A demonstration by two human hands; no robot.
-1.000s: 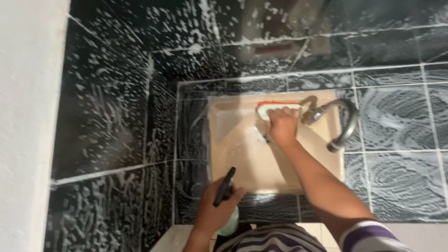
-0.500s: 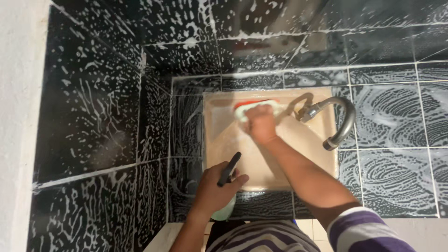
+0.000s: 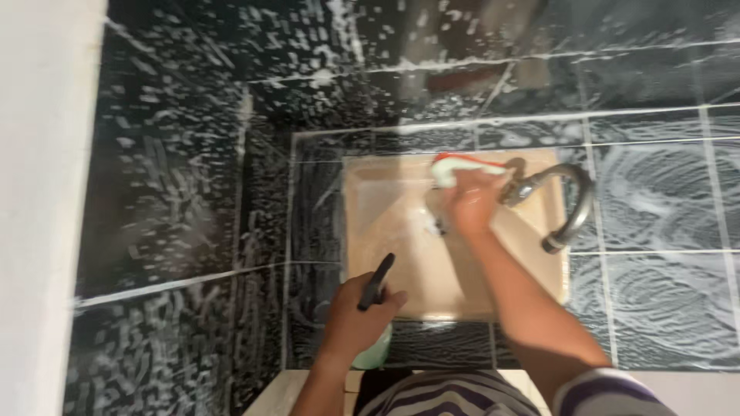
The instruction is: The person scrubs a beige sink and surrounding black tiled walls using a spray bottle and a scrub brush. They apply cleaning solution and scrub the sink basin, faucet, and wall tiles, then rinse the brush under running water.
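Beige basin (image 3: 401, 254), rectangular, sunk into a counter of black glossy tiles (image 3: 663, 208) streaked all over with white suds. Right hand (image 3: 472, 202) reaching deep to the far edge of that basin, fingers curled together and clamped on a scrubbing sponge (image 3: 449, 167) (pale body, red-orange upper layer), pressed against the back wall of the basin just left of the tap. Curved metal faucet (image 3: 566, 202) arching over the right rim, its spout end close beside the knuckles, touching or not impossible to say through the blur. Small dark drain fitting (image 3: 438, 225) showing on the basin floor just left of the wrist. Left hand (image 3: 356, 317) held low at the near edge of the counter, well apart from the sponge, fingers wrapped shut around the neck of a pale green spray bottle (image 3: 378, 350), black trigger nozzle (image 3: 375, 281) sticking up above the fist and tilted toward the basin. Bottle body mostly hidden behind the hand. Striped purple-and-white sleeve (image 3: 609, 393) at the bottom right, the same striped cloth across the bottom middle. Black tiled wall (image 3: 177, 200) on the left flecked with foam, plain white wall (image 3: 42, 208) at the far left. Whole view softened by motion blur.
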